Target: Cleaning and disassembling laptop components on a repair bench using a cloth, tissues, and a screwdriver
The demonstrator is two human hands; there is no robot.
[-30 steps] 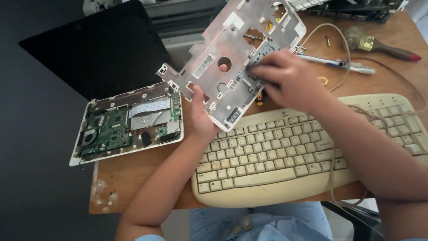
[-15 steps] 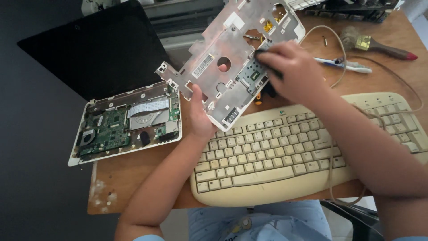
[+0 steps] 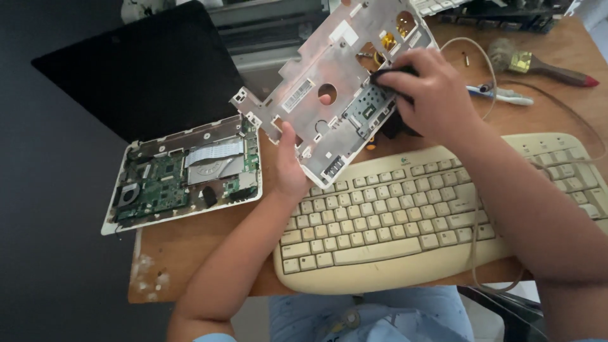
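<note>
My left hand (image 3: 290, 166) grips the lower edge of a silver-grey laptop top cover (image 3: 329, 88), held tilted above the desk with its inner side facing me. My right hand (image 3: 430, 95) presses a small black piece (image 3: 387, 76) against the cover near its touchpad board; what the piece is cannot be told. Left of my left hand lies the opened white laptop base (image 3: 183, 174), its green circuit board and a flat ribbon cable exposed, with the black screen (image 3: 136, 73) laid back behind it.
A cream keyboard (image 3: 405, 221) fills the wooden desk (image 3: 190, 259) in front of me, under my right forearm. At the back right lie a paintbrush with a red-tipped handle (image 3: 538, 66), a screwdriver (image 3: 500, 95) and thin cables. More electronics sit along the far edge.
The cover has tilted and shifted slightly up and left in my left hand. My right hand moved from the cover's upper edge down toward the touchpad board, holding the black piece.
</note>
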